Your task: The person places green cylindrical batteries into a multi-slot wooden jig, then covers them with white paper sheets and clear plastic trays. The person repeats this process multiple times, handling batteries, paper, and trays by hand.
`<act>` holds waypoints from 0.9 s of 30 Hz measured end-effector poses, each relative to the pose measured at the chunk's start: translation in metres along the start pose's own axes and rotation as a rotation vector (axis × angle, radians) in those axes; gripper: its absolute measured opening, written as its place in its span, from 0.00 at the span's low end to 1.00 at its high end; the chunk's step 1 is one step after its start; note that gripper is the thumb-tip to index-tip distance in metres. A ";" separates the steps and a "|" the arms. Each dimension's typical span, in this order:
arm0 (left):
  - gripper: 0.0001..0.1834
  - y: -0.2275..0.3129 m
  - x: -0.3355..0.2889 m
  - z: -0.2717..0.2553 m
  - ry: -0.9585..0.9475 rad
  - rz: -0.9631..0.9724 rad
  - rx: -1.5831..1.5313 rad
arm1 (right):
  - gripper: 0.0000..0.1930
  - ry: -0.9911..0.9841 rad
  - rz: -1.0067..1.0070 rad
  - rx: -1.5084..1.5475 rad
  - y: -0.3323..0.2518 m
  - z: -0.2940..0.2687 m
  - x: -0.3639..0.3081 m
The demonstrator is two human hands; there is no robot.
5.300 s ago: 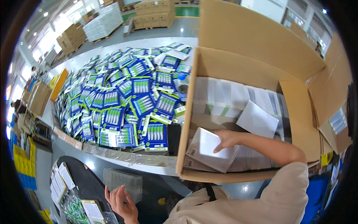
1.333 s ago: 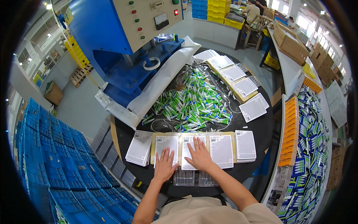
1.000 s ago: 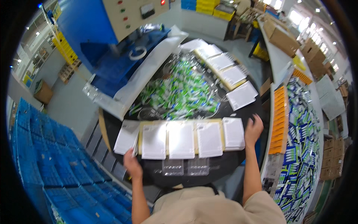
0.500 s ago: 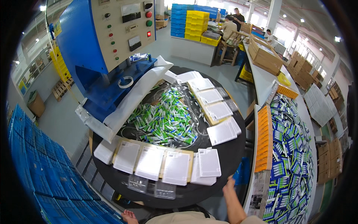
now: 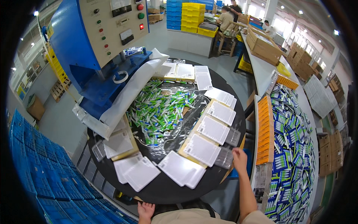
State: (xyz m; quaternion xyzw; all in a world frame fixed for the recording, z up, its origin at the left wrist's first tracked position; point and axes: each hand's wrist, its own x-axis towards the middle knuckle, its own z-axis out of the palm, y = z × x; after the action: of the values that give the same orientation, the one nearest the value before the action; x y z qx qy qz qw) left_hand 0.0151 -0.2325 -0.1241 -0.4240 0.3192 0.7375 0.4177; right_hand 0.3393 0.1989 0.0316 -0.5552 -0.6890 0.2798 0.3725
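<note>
My right hand [image 5: 239, 160] is at the right edge of a round black table [image 5: 149, 192], beside a clear plastic tray [image 5: 224, 157]. Its fingers are loosely bent, with nothing visible in them. Low in front of the table, my left hand [image 5: 146, 210] is open, palm up and fingers spread. White cards [image 5: 201, 149] lie in a row on a yellowish frame [image 5: 185, 151] at the table's right side. More white cards [image 5: 141, 173] overlap at the front left. A heap of small green, white and blue tubes [image 5: 160, 112] covers the middle.
A blue press [image 5: 80, 48] with a button panel stands at the back left, a white sheet [image 5: 128, 97] along its base. Blue crates [image 5: 56, 179] are stacked at left. Carded packs [image 5: 289, 149] fill the right bench behind an orange divider [image 5: 265, 130]. People work farther back.
The round table has turned, so its cards, frames and tube heap have shifted. My right hand moved up along the rim. My left hand has come farther into view.
</note>
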 end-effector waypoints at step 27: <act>0.23 0.087 -0.025 0.180 -0.253 1.619 1.593 | 0.31 -0.565 -0.552 -0.673 -0.154 0.115 -0.107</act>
State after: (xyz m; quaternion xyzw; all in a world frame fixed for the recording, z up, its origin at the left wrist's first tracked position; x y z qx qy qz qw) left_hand -0.1198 -0.1315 -0.0128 0.3689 0.8314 0.4155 -0.0008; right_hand 0.1703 0.0630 0.0679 -0.3446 -0.9353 0.0729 0.0327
